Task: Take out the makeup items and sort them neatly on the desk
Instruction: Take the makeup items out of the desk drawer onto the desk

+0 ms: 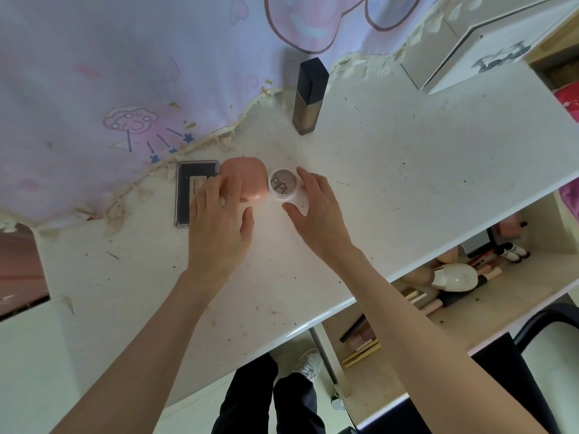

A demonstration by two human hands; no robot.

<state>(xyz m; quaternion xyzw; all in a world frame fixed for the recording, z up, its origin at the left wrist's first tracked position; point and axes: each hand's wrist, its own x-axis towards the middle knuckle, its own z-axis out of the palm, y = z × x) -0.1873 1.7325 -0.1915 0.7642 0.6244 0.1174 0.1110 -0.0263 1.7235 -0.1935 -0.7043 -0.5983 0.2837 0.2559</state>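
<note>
Near the centre of the frame both hands meet over a white, speckled surface [391, 170]. The left hand [219, 220] lies flat with straight fingers on a pink rounded compact [247, 177], covering its lower left part; the fingertips also reach over the edge of a dark rectangular palette [191, 180] lying just left of the compact, so much of the palette's right side is hidden. The right hand [316, 208] curves around a small round white jar [283, 184] touching the compact's right side, fingers at its far edge and thumb below it; whether the thumb actually touches the jar is hard to tell. The lettering on the jar's lid is only partly legible. Above centre, a tan foundation bottle with a black cap [308, 101] stands upright, well apart from the group. In the lower right, an open drawer [532, 277] holds a white oval bottle [457, 277], brushes and pencils, partly hidden beneath the surface edge. A pale printed cloth [125, 73] fills the upper left
</note>
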